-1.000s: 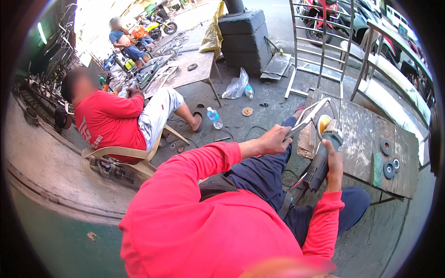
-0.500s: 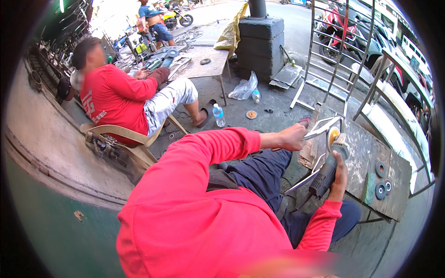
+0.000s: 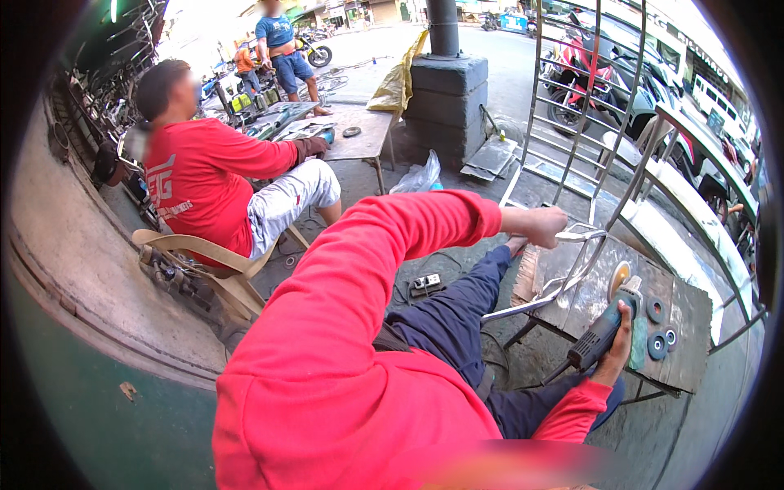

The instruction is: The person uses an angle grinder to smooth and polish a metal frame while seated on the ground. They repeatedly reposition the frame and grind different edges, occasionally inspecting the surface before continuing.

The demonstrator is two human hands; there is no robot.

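Observation:
My left hand point(image 3: 545, 227) is closed around the far end of a bent silver metal tube frame point(image 3: 523, 309), which slants over a low worktable point(image 3: 653, 273). In my right hand point(image 3: 618, 349) is an angle grinder point(image 3: 596, 336), gripped by its body. Its yellowish disc point(image 3: 620, 281) faces the frame but stands apart from it, above the tabletop. Several spare dark discs point(image 3: 657, 346) lie beside the grinder, along with a flat green piece point(image 3: 638, 349). Whether the disc is spinning cannot be made out.
A person in a red shirt point(image 3: 216, 155) sits at the left by another table point(image 3: 359, 143). A power strip point(image 3: 425, 283) lies on the floor among cords. Tall metal frames point(image 3: 572, 167) stand beyond my worktable. A dark block-based post point(image 3: 445, 102) rises behind.
The grinder has moved right and nearer to me, away from the tube frame. My left hand has shifted up and right, turning the frame. The seated person has reached forward.

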